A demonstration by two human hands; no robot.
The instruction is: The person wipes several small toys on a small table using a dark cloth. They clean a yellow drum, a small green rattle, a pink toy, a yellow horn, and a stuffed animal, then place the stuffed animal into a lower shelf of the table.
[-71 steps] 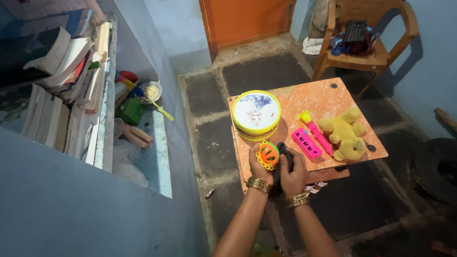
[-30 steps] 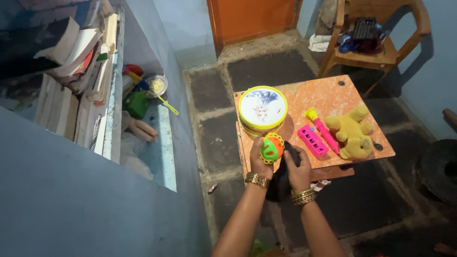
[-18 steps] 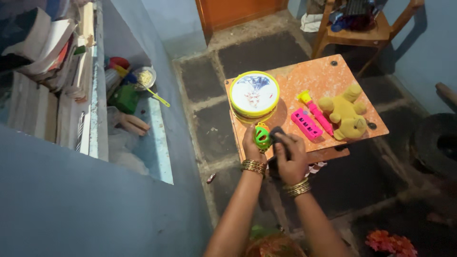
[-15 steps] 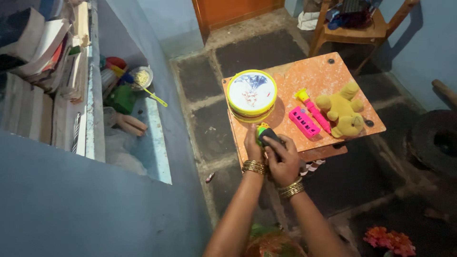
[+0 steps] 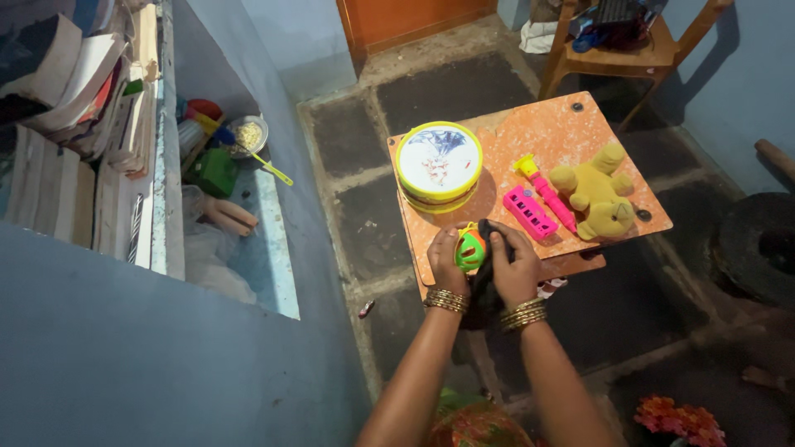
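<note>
My left hand [image 5: 448, 263] grips a small green, orange and yellow toy ball [image 5: 470, 248] over the near edge of a small orange table [image 5: 553, 145]. Right beside it, my right hand [image 5: 515, 271] holds a dark cloth [image 5: 482, 285] against the ball's right side; the cloth hangs down between my wrists. Farther back on the table stand a round yellow toy drum [image 5: 438, 165], a pink toy keyboard [image 5: 531, 213], a pink and yellow toy horn [image 5: 543, 194] and a yellow teddy bear [image 5: 598, 192].
A blue wall niche on the left holds stacked books [image 5: 83, 108], a green box [image 5: 213, 171], a small bowl with a yellow spoon [image 5: 249, 136] and a doll [image 5: 228, 215]. A wooden chair [image 5: 629, 50] with things on its seat stands behind the table. A dark round object [image 5: 758, 248] lies at the right.
The ball has turned in my left hand, showing its green and orange face again. My right hand with the cloth has slid off its top to its right side.
</note>
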